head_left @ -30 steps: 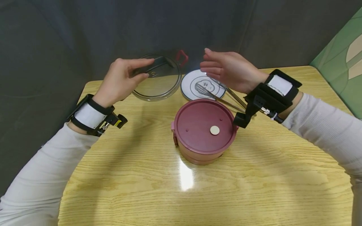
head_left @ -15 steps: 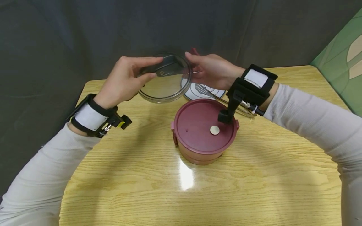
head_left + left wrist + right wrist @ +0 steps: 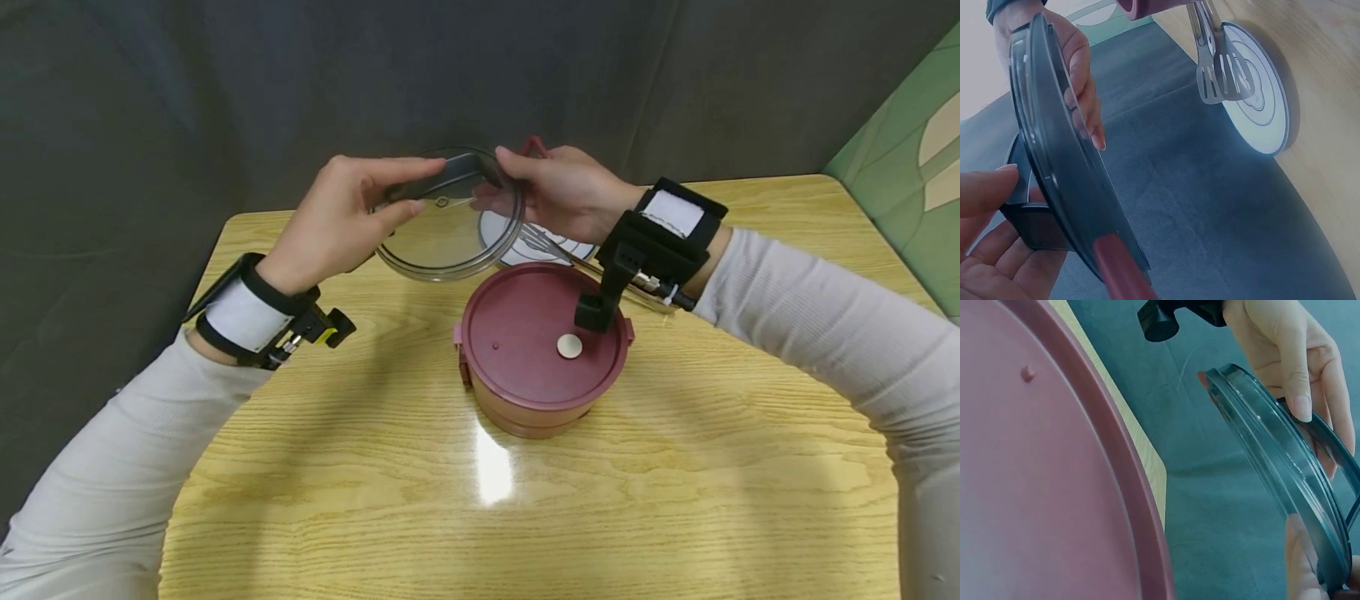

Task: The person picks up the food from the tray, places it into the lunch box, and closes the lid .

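Observation:
My left hand pinches the black handle of a clear glass lid between thumb and fingers. The lid is held up above the far side of the table. At its right rim, my right hand grips the edge, thumb on one face and fingers showing through the glass. A red loop stands at the rim beside the right hand, partly hidden by it. In the left wrist view the lid appears nearly edge-on, with a red part at its lower edge.
A dark red lidded pot with side clasps stands mid-table, below the right wrist. Behind it lies a white patterned plate. Slotted turners rest across the plate. A dark curtain hangs behind the table.
The right hand has moved left from above the plate and taken hold of the lid's rim. The left hand has carried the lid to the right.

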